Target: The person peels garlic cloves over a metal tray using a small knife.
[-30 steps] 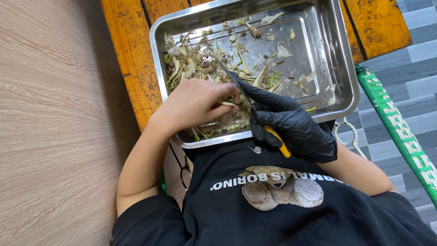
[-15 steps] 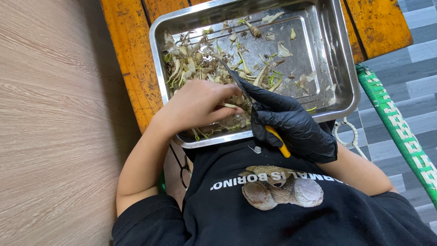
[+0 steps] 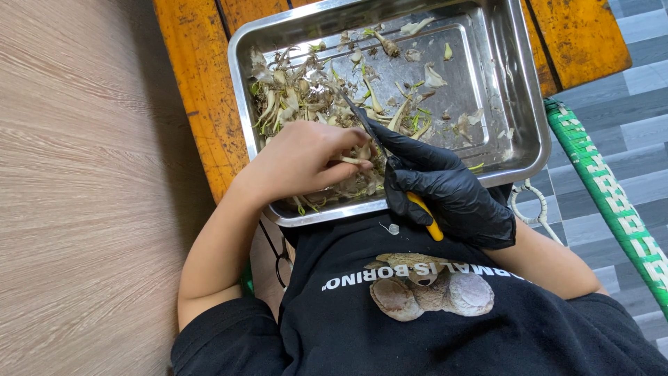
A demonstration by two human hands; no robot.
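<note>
Okay, we see one steel tray (image 3: 518,104) sitting on an orange wooden table (image 3: 198,90), its near rim against the person's black shirt (image 3: 417,313). The tray is shallow, rectangular, with a raised rim and a flat inner floor. Most of what it holds is a heap of plant trimmings (image 3: 296,94) in the left half: pale stems, dry brownish husks, some green bits. Scattered scraps (image 3: 433,75) lie thinly over the middle and far end. The right part of the tray floor is mostly bare metal with a few flecks.

Left hand (image 3: 303,160), bare, lies over the near-left part of the heap, fingers curled and pinching a pale stem piece (image 3: 351,160) at the fingertips. We cannot tell how much of that piece is under the hand.

Right hand (image 3: 445,191), in a black glove, is closed round a small knife (image 3: 379,150) with a yellow handle; the handle end sticks out under the palm toward the shirt, and the dark blade points up-left into the tray, over the trimmings. The blade passes just beside the left fingertips and the pinched stem; whether it touches the stem we cannot tell. Both hands meet at the near edge of the tray, inside its rim.

Outside the tray: light wood-grain floor (image 3: 83,195) on the left, grey tiles (image 3: 626,118) on the right, and a green-and-white woven strap (image 3: 605,188) running diagonally just right of the tray.
</note>
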